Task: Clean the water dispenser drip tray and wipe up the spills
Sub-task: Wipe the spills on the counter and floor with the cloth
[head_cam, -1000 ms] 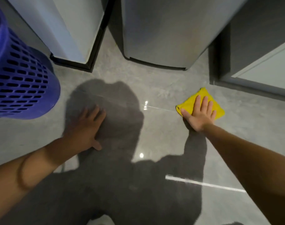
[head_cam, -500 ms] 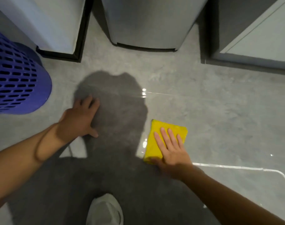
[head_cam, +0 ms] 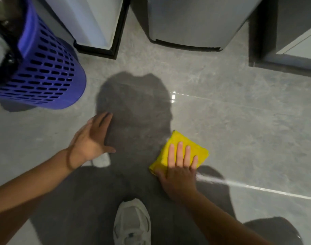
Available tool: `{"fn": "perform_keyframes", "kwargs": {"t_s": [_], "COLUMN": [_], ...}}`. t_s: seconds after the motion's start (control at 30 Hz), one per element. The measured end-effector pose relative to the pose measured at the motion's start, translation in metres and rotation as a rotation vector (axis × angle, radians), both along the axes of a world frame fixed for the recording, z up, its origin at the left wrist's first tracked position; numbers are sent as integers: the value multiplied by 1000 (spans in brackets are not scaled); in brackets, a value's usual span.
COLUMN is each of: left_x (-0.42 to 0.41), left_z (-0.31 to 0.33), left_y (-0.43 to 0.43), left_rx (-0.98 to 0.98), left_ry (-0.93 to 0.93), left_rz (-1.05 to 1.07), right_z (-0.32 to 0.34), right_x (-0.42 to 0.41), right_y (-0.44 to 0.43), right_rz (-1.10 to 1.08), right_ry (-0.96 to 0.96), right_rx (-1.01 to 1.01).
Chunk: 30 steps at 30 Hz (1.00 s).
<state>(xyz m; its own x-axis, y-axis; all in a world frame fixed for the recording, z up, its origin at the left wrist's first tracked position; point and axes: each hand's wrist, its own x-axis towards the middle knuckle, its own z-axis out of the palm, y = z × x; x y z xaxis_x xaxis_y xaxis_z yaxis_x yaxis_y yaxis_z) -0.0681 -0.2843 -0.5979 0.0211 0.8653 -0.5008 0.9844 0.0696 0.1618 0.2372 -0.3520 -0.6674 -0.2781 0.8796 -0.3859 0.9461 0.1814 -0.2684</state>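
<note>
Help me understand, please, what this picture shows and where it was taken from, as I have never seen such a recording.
It comes from a wide-angle camera worn on a person's head, looking down at the floor. No machine is involved, only two bare hands. The right hand presses flat on a folded yellow cloth, wiping the glossy grey tiled floor. The left hand holds nothing and is spread open against the floor. A blue perforated basket stands on the left, the bases of pale appliances lie ahead, and a white shoe shows below.
</note>
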Motion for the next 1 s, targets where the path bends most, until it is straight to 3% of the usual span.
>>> {"fn": "perform_keyframes", "kwargs": {"t_s": [0.17,0.27,0.43,0.6,0.73,0.83,0.9,1.0], "left_x": [-17,-18,-2,51,76,82,81,78], "left_z": [5,5,-1,-10,-14,-18,-20,-24], "left_y": [-16,-9,12,39,58,67,68,69], "left_rx": [25,-3,-67,-72,-73,-80,-70,-53], "left_ry": [1,-17,-29,44,56,77,96,105], "left_rz": [56,44,-62,-190,-312,-391,-434,-482], "right_z": [-14,-20,-11,-3,-2,-14,-20,-23], "right_x": [-132,-151,-49,119,181,177,151,83], "right_y": [108,136,29,-10,70,162,224,267], "right_rz": [127,220,313,11,-296,-488,-489,-268], "right_ry": [77,31,146,-64,-166,-148,-127,-86], "right_rx": [36,19,78,10,-90,-21,22,73]}}
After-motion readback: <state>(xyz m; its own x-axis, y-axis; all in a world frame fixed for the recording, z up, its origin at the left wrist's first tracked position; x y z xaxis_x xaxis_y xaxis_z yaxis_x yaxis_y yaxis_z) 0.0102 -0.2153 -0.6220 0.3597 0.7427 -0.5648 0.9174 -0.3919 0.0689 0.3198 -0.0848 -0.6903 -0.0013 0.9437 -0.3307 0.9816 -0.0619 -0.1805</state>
